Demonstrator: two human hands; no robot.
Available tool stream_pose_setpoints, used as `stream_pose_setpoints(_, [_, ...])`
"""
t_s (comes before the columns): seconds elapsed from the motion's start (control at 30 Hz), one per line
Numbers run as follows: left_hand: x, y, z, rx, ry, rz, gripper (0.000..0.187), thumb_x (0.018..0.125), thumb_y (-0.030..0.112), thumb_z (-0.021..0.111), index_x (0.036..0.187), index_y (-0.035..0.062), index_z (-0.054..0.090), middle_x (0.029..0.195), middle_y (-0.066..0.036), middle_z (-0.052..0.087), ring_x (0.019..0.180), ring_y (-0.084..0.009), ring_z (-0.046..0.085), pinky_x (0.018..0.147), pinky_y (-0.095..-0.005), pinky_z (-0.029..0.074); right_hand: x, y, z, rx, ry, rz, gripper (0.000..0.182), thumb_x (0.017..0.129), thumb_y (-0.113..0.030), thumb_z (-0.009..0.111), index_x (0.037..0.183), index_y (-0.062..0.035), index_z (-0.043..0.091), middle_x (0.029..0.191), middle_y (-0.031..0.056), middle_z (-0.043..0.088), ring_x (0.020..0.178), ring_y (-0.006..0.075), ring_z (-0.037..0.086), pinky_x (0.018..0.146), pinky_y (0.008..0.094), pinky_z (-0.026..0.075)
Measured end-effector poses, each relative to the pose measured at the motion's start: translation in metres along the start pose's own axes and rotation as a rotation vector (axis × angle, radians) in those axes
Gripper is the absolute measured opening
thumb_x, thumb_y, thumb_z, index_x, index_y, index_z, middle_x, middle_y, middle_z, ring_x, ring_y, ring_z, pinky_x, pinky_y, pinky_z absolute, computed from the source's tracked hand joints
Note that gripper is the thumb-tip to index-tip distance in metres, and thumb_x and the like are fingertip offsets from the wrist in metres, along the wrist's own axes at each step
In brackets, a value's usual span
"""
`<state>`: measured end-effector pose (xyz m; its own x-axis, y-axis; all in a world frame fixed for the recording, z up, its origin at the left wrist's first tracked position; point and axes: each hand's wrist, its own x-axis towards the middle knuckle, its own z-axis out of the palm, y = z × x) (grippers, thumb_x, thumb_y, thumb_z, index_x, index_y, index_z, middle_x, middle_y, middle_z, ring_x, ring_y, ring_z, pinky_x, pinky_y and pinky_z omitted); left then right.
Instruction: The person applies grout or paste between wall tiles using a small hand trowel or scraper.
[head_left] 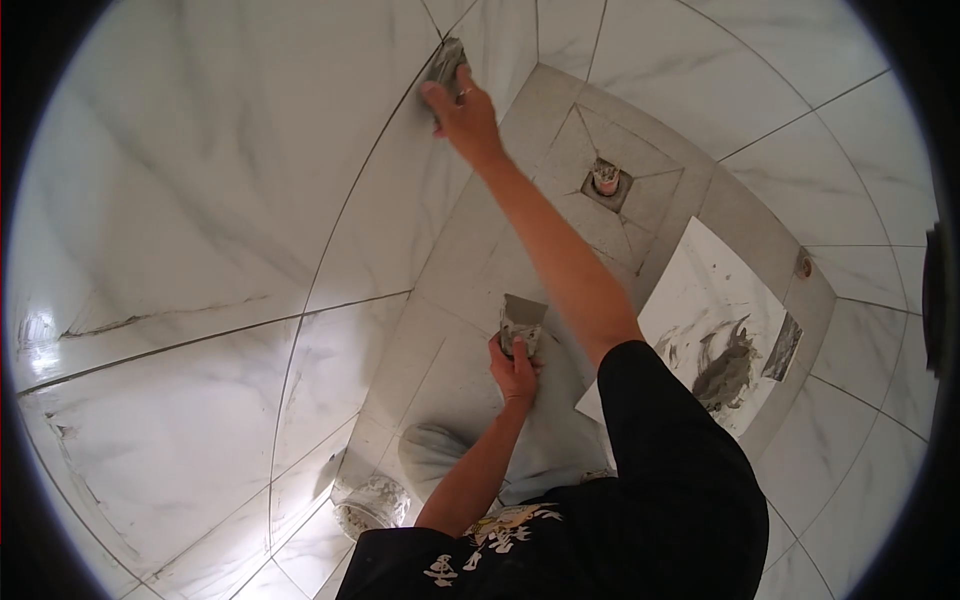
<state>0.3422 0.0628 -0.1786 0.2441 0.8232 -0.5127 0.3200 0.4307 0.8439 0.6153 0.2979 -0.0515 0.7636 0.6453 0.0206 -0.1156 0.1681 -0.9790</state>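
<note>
High on the marble-patterned wall, my right hand [467, 113] grips a grey-smeared flat scraper [449, 62]. The scraper lies against the tiles at a dark joint [383, 140]. Lower down, in front of my body, my left hand [516, 375] is closed around a putty knife [523, 318], its broad blade loaded with grey paste. The thumb lies over the near end of this knife, and its handle is hidden in the hand.
A white board [715, 270] with a heap of grey paste [728, 375] lies on the floor at right. A short pipe stub [606, 178] stands in a square floor opening. At lower left is a paste-smeared bucket [370, 505]. Tiled walls enclose the floor.
</note>
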Motion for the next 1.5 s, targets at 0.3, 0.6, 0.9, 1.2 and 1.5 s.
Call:
stream_pose_setpoints(0.3, [-0.003, 0.007, 0.003, -0.063, 0.002, -0.009, 0.042, 0.098, 0.029, 0.057, 0.127, -0.0012, 0.046, 0.088, -0.011, 0.065, 0.051, -0.0157, 0.061, 0.043, -0.028, 0.047, 0.028, 0.074, -0.08, 0.537, -0.136, 0.789, 0.044, 0.096, -0.038, 0.051, 0.122, -0.0031, 0.048, 0.102, 0.019, 0.057, 0.076, 0.0333, 0.064, 0.055, 0.0361, 0.056])
stream_pose_setpoints(0.6, [-0.005, 0.005, 0.001, -0.036, -0.035, 0.029, 0.04, 0.098, 0.027, 0.056, 0.125, -0.0017, 0.048, 0.089, -0.012, 0.066, 0.052, -0.0173, 0.063, 0.044, -0.0288, 0.048, 0.05, -0.037, -0.052, 0.585, -0.177, 0.66, 0.04, 0.098, -0.034, 0.047, 0.118, 0.001, 0.048, 0.117, 0.0228, 0.055, 0.092, 0.0455, 0.064, 0.054, 0.03, 0.059])
stream_pose_setpoints(0.9, [0.0, 0.005, 0.001, -0.025, -0.02, 0.112, 0.043, 0.098, 0.03, 0.057, 0.125, -0.0027, 0.047, 0.082, -0.015, 0.066, 0.052, -0.0183, 0.064, 0.047, -0.032, 0.051, 0.061, -0.125, -0.062, 0.493, -0.242, 0.488, 0.043, 0.097, -0.034, 0.049, 0.119, 0.0032, 0.047, 0.111, 0.0249, 0.057, 0.088, 0.0409, 0.065, 0.056, 0.0298, 0.059])
stream_pose_setpoints(1.2, [-0.001, 0.002, 0.001, -0.008, -0.014, 0.062, 0.043, 0.098, 0.028, 0.056, 0.127, -0.0029, 0.046, 0.084, -0.014, 0.066, 0.052, -0.0187, 0.064, 0.044, -0.0309, 0.049, 0.017, -0.105, -0.017, -0.105, -0.066, 0.063, 0.077, 0.089, -0.042, 0.064, 0.144, 0.0075, 0.041, 0.091, 0.0145, 0.065, 0.063, 0.0199, 0.062, 0.058, 0.0341, 0.058])
stream_pose_setpoints(1.5, [-0.01, 0.006, 0.0, -0.069, -0.041, 0.02, 0.037, 0.099, 0.026, 0.055, 0.124, -0.0005, 0.047, 0.09, -0.013, 0.064, 0.053, -0.0176, 0.064, 0.045, -0.0297, 0.049, 0.015, -0.085, -0.042, 0.353, -0.142, 0.473, 0.042, 0.092, -0.04, 0.058, 0.105, 0.0003, 0.054, 0.089, 0.0147, 0.059, 0.075, 0.0279, 0.064, 0.056, 0.0356, 0.058])
